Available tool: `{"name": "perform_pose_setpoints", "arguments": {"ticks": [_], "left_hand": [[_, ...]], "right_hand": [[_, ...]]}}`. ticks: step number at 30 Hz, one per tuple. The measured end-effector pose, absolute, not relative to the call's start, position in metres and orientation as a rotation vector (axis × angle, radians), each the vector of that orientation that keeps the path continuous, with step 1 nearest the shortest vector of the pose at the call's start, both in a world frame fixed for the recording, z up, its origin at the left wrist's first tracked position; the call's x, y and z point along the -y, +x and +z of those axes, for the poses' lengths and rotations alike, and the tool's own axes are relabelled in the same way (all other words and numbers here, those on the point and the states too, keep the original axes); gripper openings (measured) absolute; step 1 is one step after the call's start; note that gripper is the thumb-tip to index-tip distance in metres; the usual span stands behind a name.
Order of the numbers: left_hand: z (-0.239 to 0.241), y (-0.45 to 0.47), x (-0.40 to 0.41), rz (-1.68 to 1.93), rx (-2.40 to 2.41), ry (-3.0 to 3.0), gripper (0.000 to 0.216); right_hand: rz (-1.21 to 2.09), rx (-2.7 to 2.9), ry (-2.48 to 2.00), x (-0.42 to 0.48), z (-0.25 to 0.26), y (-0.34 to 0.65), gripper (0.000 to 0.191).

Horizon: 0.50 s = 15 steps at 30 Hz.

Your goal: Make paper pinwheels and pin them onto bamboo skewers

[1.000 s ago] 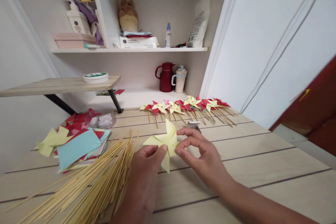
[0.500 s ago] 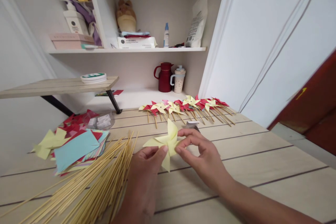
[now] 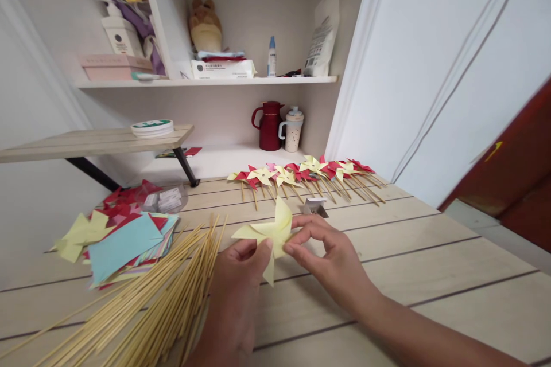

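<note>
Between my two hands, just above the table, is a pale yellow paper pinwheel (image 3: 280, 228) with pointed folded blades. My left hand (image 3: 241, 275) pinches it from the left, the thumb lying over its middle. From the right, my right hand (image 3: 329, 258) grips a blade between thumb and index finger. Part of the paper behind my fingers is hidden. A loose bundle of thin wooden sticks (image 3: 163, 292) lies beside my left forearm. Past my right hand sits a small open box (image 3: 315, 207) on the table.
Finished pinwheels on sticks (image 3: 286, 176) line the table's back edge. To the left lie stacked coloured paper (image 3: 124, 246), folded yellow pieces (image 3: 81, 235) and a clear plastic container (image 3: 166, 199). A red jug (image 3: 271, 126) and a cup (image 3: 293, 131) stand under the shelf.
The yellow pinwheel has turned slightly in my fingers, its lower blade swinging left. My right hand has shifted a little to the left, and more of the small box shows.
</note>
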<state>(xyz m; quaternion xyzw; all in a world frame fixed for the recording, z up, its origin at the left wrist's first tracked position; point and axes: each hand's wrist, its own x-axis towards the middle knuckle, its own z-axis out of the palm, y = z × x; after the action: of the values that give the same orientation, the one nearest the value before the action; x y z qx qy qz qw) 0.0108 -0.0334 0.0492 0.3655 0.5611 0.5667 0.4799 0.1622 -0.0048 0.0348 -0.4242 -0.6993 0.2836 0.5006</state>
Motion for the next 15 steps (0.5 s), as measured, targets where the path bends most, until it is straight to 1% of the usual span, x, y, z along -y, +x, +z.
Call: {"name": "perform_pose_setpoints", "arguments": {"ticks": [3, 5, 9, 11, 13, 15], "left_hand": [[0.049, 0.010, 0.032, 1.399, -1.385, 0.905, 0.025], [0.048, 0.008, 0.030, 1.400, -1.418, 0.927, 0.022], [0.048, 0.004, 0.028, 1.446, -1.651, 1.145, 0.014], [0.047, 0.004, 0.028, 1.498, -1.751, 1.323, 0.012], [0.045, 0.006, 0.028, 1.551, -1.770, 1.504, 0.013], [0.042, 0.007, 0.027, 1.585, -1.735, 1.690, 0.014]], "right_hand": [[0.657, 1.698, -1.001, 0.003, 0.035, 0.164, 0.008], [0.567, 1.706, -0.980, 0.002, 0.036, 0.167, 0.007], [0.245, 1.810, -0.968, 0.002, 0.040, 0.173, 0.033], [0.096, 1.884, -0.959, 0.003, 0.041, 0.174, 0.041], [-0.012, 1.940, -0.947, 0.003, 0.041, 0.175, 0.045], [-0.076, 1.976, -0.940, 0.003, 0.041, 0.175, 0.043]]}}
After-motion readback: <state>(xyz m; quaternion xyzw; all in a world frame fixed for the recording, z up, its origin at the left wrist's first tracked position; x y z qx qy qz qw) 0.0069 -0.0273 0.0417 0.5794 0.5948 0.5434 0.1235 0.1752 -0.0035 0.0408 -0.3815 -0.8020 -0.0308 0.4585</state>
